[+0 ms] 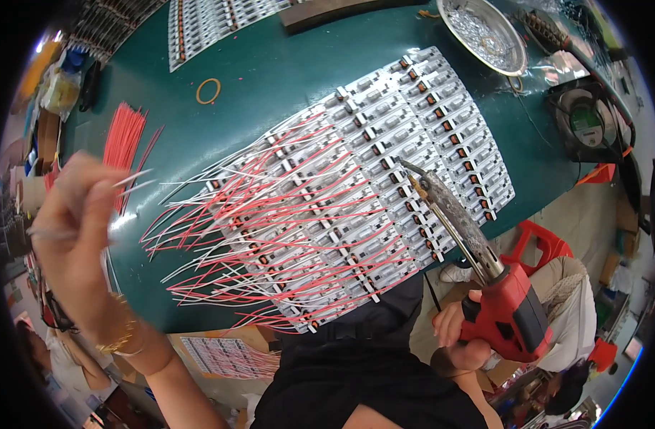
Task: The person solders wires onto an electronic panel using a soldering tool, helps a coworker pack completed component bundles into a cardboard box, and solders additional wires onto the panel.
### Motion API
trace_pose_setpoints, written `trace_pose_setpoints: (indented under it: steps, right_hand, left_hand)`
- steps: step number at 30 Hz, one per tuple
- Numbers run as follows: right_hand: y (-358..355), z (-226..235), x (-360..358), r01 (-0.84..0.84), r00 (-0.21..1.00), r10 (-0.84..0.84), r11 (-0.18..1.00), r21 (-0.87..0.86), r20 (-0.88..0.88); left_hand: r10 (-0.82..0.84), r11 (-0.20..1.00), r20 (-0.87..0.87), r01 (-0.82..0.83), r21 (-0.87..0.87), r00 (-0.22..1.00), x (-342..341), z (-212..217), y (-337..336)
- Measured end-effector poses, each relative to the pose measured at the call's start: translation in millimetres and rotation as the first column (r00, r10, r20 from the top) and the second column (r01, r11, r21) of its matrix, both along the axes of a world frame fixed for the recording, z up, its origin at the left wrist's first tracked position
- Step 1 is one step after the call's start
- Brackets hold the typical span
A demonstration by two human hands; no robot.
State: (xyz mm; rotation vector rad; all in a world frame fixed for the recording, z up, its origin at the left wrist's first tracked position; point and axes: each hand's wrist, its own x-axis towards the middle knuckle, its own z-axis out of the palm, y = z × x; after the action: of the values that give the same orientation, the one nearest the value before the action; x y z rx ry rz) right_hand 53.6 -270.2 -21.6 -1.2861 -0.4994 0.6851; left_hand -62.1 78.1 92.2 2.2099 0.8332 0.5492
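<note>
Green bench [270, 64]: circuit panel [384, 171], wires [263, 214], possibly soldered.

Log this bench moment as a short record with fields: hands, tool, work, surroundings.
left hand: left hand raised and blurred, pinching thin white wires
right hand: right hand grips a red soldering gun
tool tip: over the right part of the board panel, contact unclear
work: red and white leads fan left from the panel
surface: green table
nearby: red wire bundle, rubber band, metal bowl
</note>
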Motion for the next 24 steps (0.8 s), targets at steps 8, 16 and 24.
trace_pose_setpoints:
  steps: [8, 16, 24]
  right_hand:
    - [7, 9, -7, 0.151, 0.989, -0.151, 0.987, -0.056, 0.012]
    - [-14, -16, -6, 0.046, 0.995, -0.048, 0.999, 0.025, 0.083]
    - [-16, -18, -18, 0.175, 0.981, -0.139, 0.933, -0.314, 0.133]
  left_hand:
    - [-0.375, 0.922, -0.016, 0.375, 0.095, 0.927, 84, -91, -58]
    - [-0.348, 0.933, -0.095, 0.354, 0.066, 0.933, 80, -98, -63]
    - [-0.338, 0.932, -0.069, 0.344, 0.117, 0.939, 80, -101, -64]
